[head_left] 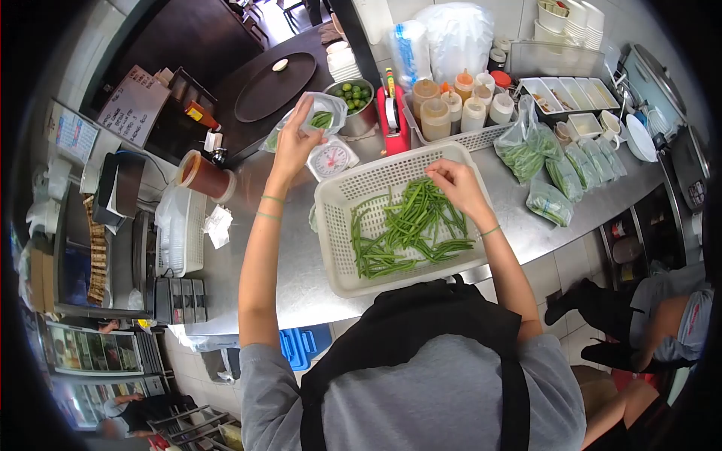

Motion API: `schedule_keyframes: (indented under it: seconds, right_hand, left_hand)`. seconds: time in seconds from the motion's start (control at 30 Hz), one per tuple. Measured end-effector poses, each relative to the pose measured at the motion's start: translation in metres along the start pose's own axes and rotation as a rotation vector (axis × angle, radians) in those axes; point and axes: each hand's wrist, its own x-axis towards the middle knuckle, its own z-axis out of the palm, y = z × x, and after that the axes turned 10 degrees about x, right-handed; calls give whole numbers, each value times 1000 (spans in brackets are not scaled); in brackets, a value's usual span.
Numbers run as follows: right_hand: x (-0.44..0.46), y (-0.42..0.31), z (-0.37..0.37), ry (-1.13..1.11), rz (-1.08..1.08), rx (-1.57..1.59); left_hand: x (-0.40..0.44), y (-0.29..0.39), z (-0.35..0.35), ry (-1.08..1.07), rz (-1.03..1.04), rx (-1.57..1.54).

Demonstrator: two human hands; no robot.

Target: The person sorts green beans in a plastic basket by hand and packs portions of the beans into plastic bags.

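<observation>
A clear plastic bag (328,105) with green beans (322,119) in it rests on a small dial scale (332,159). My left hand (295,146) is at the bag's near side, fingers stretched upward and thumb apart, partly covering the bag. Below, a white perforated basket (331,225) holds a loose heap of green beans (421,218). Over the basket's right far side is my right hand (460,186), its fingers curled together at the tips. Whether a bean is between them I cannot make out.
Filled bags of green beans (523,154) lie on the steel counter at right. A red tape dispenser (392,120), sauce bottles (436,119) and a pot of limes (355,101) stand behind the basket. A sauce tub (203,177) is at left. Another person (665,323) is at lower right.
</observation>
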Motion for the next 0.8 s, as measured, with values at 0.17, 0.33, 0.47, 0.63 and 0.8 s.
schedule_keyframes:
  seconds: [0.17,0.33,0.47,0.63,0.8]
  right_hand:
    - [-5,23,13,41,8,-83]
    - [-6,41,12,91,-68,-163]
    - [-8,31,6,195,-25,-228]
    - [-7,39,2,264,-36,-275]
    - [-5,47,0,284,-15,-292]
  left_hand:
    - [-18,27,-1,-47,12,310]
    - [-29,52,-12,-104,30,380]
    - [-36,72,-19,-128,-16,335]
    - [-44,86,-27,-76,-22,336]
    - [-70,68,-10,-190,-3,289]
